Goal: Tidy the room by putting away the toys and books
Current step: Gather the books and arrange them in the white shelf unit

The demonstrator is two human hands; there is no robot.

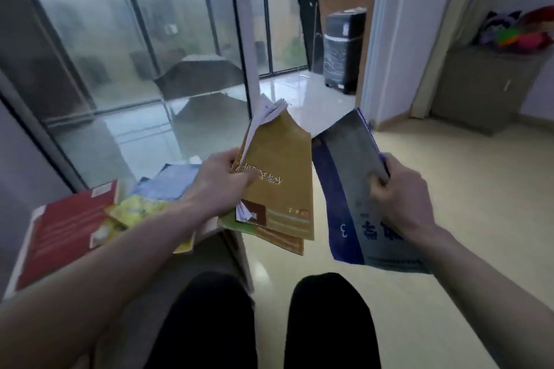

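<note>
My left hand [223,177]: my fingers and thumb are curled round a fanned bundle of thin paperback books, thumb on the front cover, fingers behind.
Bundle count: I make out three covers, a mustard-yellow book [281,174] on top, a green one [236,226] and an orange-brown one [284,244] peeping out below it; loose white pages [269,109] stick out at the far end.
Bundle axis: its long side runs away from my fingers toward the window, the far end tipped up, the printed title upside down to me.
My right hand [401,198]: my fingers pinch one grey-and-blue paperback book [350,189] at its right edge, thumb on the cover.
Grey-blue book axis: long side runs from near my knees out past my fingertips, spine to the left, the digit 3 upside down.
Gap: the two lots sit just beside each other, not touching.
Left of my left fingers: a low grey surface [186,266] carries a large red book [66,234], a yellow book [138,210] and a light-blue book [168,183], overlapping.
Far right of my right fingers: a grey cabinet [479,90] with a heap of bright soft toys [515,30] on top; their number is too blurred to count.
Beyond my fingertips: a dark suitcase [343,51] stands upright by the doorway.
</note>
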